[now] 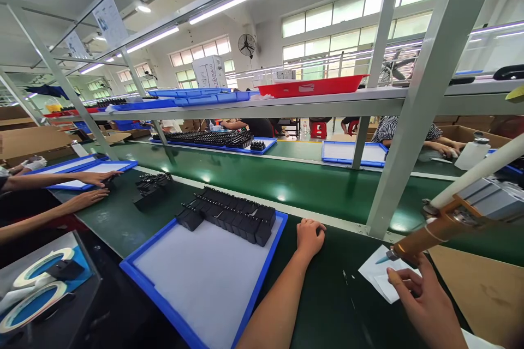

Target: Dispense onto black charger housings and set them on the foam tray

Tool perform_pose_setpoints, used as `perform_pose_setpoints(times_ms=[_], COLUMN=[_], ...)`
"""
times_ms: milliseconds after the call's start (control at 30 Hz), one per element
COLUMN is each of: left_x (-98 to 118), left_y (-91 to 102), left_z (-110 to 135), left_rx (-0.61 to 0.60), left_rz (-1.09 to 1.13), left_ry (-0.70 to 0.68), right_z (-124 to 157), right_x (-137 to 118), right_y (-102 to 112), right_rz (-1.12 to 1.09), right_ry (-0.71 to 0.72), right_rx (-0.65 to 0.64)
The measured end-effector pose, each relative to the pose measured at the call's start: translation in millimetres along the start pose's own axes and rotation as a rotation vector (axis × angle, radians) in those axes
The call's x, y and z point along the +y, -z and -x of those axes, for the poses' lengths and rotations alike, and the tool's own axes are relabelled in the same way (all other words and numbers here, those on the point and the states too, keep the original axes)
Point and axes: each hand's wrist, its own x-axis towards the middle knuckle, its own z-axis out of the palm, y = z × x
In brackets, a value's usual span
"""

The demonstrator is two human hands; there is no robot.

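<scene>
My left hand (311, 237) rests on the green bench, just right of a blue-rimmed tray (196, 289). Its fingers are curled in, and anything inside them is hidden. Black box-shaped parts with small pins (233, 215) stand in rows at the tray's far end. Off to the right, my right hand (428, 300) is raised with bent fingers and the thumb apart, under a brown dispenser barrel (438, 234). One finger reaches the barrel's underside. The dispenser's pale blue nozzle (382, 259) points down over white paper (387, 278).
More black parts (151, 188) lie beyond the tray, near a co-worker's hands (92, 188) at left. Tape rolls (39, 305) sit on a stand at lower left. A metal post (413, 114) and shelf rise ahead. Brown cardboard (483, 289) lies at right.
</scene>
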Motion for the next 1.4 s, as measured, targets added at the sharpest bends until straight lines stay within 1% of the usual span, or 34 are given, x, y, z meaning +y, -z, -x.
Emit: perform_pose_setpoints(times_ms=[367, 567, 833, 1067, 1233, 1400], left_x=[-2, -1, -2, 0, -1, -3], left_y=[-1.9, -2.1, -2.0, -0.5, -1.8, -3.8], left_z=[0, -1, -2, -1, -2, -3], left_rx=[0.008, 0.01, 0.012, 0.024, 0.03, 0.023], left_rz=[0.007, 0.012, 0.026, 0.031, 0.03, 0.048], left_ry=[-0.01, -0.011, -0.011, -0.012, -0.011, -0.005], right_z=[0, -3, -2, -1, 0, 0], right_x=[2, 7, 11, 7, 5, 8], right_y=[2, 1, -2, -1, -2, -3], right_rz=[0.014, 0.029, 0.038, 0.018, 0.037, -0.014], right_ry=[-0.018, -0.026, 0.05, 0.017, 0.028, 0.003], right_rx=[-0.006, -0.007, 0.054, 0.025, 0.068, 0.069])
